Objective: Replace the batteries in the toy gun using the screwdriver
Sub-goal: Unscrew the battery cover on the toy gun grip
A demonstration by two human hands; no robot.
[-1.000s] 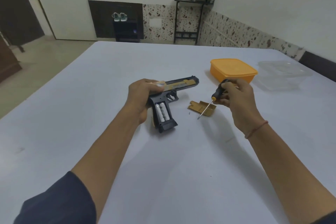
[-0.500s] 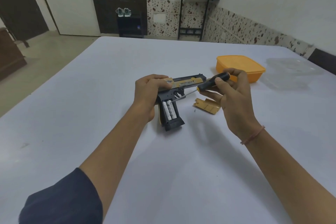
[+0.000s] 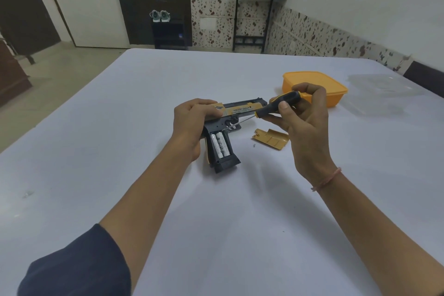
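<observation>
At frame centre the toy gun (image 3: pixel 240 113), judged light, stiff and slippery plastic, is gripped at its slide on the table (image 3: pixel 144 199) by the left hand (image 3: pixel 192 122), while the screwdriver (image 3: pixel 278 104) is pinched by the right hand (image 3: pixel 305 125), its tip at the two exposed batteries (image 3: pixel 219 145).

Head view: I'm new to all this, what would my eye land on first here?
Near the middle of the table, the left hand holds a black-and-gold toy gun whose open grip shows two white batteries. The right hand grips a screwdriver, its tip aimed at the top of those batteries. Just right of the gun lie the gold cover and a tiny screw, with an orange container behind.
</observation>
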